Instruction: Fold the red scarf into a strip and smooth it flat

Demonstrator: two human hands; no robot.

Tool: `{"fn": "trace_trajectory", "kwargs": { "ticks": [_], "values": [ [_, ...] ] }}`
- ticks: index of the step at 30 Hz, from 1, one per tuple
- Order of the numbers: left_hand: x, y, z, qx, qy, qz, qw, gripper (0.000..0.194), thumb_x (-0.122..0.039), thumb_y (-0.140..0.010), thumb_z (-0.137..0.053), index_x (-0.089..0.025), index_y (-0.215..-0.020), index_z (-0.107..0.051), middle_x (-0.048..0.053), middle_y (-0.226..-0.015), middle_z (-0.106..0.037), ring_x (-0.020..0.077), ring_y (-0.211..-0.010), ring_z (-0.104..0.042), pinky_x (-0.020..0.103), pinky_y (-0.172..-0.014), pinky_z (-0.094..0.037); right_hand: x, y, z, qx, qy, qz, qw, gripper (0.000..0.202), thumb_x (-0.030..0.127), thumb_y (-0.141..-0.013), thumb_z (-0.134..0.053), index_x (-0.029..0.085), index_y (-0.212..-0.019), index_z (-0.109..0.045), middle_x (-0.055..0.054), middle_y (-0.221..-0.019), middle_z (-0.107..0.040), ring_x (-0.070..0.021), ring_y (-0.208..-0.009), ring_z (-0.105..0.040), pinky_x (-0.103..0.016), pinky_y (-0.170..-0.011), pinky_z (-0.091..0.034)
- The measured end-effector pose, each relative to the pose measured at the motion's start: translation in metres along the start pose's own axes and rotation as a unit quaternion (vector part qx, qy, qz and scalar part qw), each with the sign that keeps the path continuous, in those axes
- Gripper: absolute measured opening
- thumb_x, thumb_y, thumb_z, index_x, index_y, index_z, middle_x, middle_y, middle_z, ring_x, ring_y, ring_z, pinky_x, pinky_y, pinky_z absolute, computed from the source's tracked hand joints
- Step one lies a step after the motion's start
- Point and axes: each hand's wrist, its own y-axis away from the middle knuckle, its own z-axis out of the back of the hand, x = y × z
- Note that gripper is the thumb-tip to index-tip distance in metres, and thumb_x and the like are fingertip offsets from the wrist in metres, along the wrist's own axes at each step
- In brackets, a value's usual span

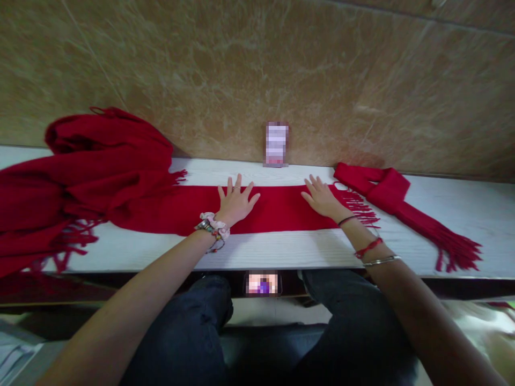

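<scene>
A red scarf (281, 209) lies flat in a long strip on the white table (265, 252), its fringe at the right end. My left hand (236, 202) rests on the strip near its middle, fingers spread. Further right, my right hand (321, 198) lies on the scarf close to the fringed end, its fingers apart. Neither hand grips anything. A large heap of red fabric (108, 155) covers the left part of the table and overlaps the strip's left end. Right of the fringe lies a knotted or folded red scarf (394, 195) with its tassels toward the front edge.
A phone-like object (276, 143), blurred out, leans on the marble wall (225, 69) behind the table. Another blurred screen (262, 283) sits below the table's front edge, between my knees. A grey box-like object (24, 348) is at the lower left.
</scene>
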Motion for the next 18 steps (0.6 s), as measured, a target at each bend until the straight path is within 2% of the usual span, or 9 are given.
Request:
{"fn": "trace_trajectory", "kwargs": {
  "ticks": [3,6,10,13,18],
  "values": [
    [-0.003,0.004,-0.003,0.045,0.006,-0.008,0.999,0.058,-0.054,-0.089,-0.017,-0.028,-0.139,-0.03,0.008,-0.15,-0.015,0.0365,-0.135,-0.012,0.06,-0.102,-0.018,0.046,-0.01,-0.001,0.047,-0.031,0.089,0.994,0.057,0.044,-0.092,-0.024,0.011,-0.139,-0.03,-0.016,-0.146,-0.025,-0.0292,-0.134,-0.019,-0.051,-0.103,-0.026],
    [-0.002,0.005,-0.008,0.073,0.003,-0.008,0.997,0.057,-0.053,-0.089,-0.016,-0.029,-0.14,-0.027,0.006,-0.149,-0.019,0.0345,-0.135,-0.015,0.059,-0.102,-0.019,0.06,-0.012,-0.003,0.095,-0.035,0.119,0.988,0.055,0.043,-0.092,-0.023,0.014,-0.139,-0.031,-0.014,-0.146,-0.027,-0.0268,-0.134,-0.022,-0.049,-0.103,-0.027],
    [-0.001,0.003,-0.01,0.071,0.001,-0.008,0.997,0.056,-0.051,-0.089,-0.017,-0.03,-0.14,-0.026,0.005,-0.149,-0.018,0.0343,-0.135,-0.015,0.059,-0.102,-0.019,0.036,-0.009,-0.001,0.116,0.004,0.096,0.989,0.051,0.037,-0.093,-0.023,0.015,-0.138,-0.031,-0.013,-0.146,-0.027,-0.0262,-0.134,-0.022,-0.05,-0.103,-0.027],
    [-0.001,0.002,-0.009,0.075,0.007,-0.008,0.997,0.056,-0.051,-0.088,-0.018,-0.03,-0.14,-0.026,0.005,-0.149,-0.018,0.0348,-0.134,-0.015,0.059,-0.102,-0.019,0.01,-0.007,0.001,0.127,0.023,0.044,0.991,0.051,0.034,-0.093,-0.021,0.013,-0.139,-0.03,-0.014,-0.146,-0.026,-0.0277,-0.133,-0.023,-0.053,-0.101,-0.028],
    [0.004,0.002,-0.008,0.078,0.007,-0.012,0.997,0.057,-0.052,-0.088,-0.016,-0.029,-0.14,-0.025,0.005,-0.149,-0.018,0.0332,-0.135,-0.015,0.058,-0.103,-0.019,-0.034,0.005,-0.006,0.086,0.047,-0.032,0.995,0.05,0.031,-0.093,-0.017,0.012,-0.137,-0.034,-0.017,-0.143,-0.032,-0.0291,-0.13,-0.031,-0.053,-0.098,-0.033]
  ]
}}
